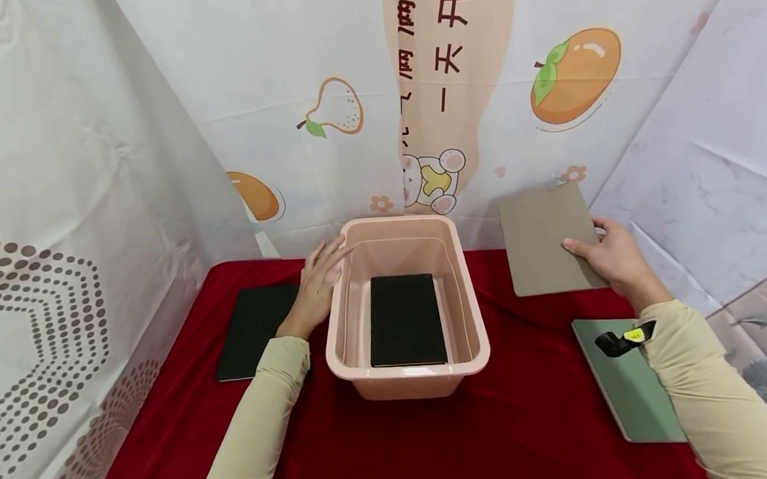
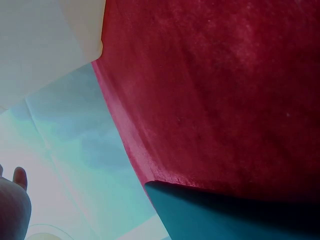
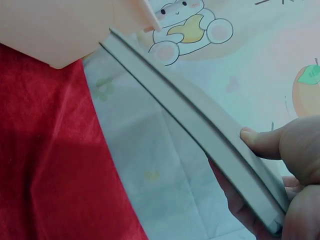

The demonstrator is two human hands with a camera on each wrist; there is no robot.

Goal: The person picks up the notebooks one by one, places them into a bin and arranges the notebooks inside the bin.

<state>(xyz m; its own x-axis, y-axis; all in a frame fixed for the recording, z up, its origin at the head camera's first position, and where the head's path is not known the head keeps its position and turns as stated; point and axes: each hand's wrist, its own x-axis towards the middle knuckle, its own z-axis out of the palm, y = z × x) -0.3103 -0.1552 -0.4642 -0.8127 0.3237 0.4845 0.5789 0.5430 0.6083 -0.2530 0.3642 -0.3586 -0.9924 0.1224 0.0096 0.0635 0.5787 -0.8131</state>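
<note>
A grey-beige hardcover notebook (image 1: 549,242) is lifted above the back right of the red cloth. My right hand (image 1: 612,256) pinches its right edge, thumb on the cover. In the right wrist view the notebook (image 3: 195,125) appears edge-on, its pages between two covers, with fingers curled underneath. At the left rim of a pink plastic basin (image 1: 408,372), my left hand (image 1: 319,283) rests with its fingers extended. Inside the basin a black notebook (image 1: 406,319) lies flat. The left wrist view catches only part of the left hand (image 2: 14,205) at its lower left edge.
Another black notebook (image 1: 254,333) lies left of the basin, partly behind the left forearm. Under the right forearm is a green notebook (image 1: 635,385). Red cloth (image 1: 510,421) covers the table, and printed white curtains (image 1: 321,47) hang behind and at the sides.
</note>
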